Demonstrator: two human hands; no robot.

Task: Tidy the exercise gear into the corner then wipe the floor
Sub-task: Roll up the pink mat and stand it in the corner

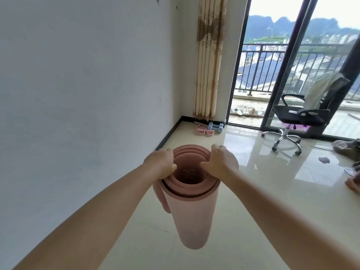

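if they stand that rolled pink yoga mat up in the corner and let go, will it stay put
Probably not for long. The rolled yoga mat is tall and narrow, so it may tip unless leaned on the wall. Its layers sit loose at the top, so it could unroll. The glossy floor may let it slide.

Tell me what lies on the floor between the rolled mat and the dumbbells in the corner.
Head view: bare tile floor between the mat and the dumbbells.
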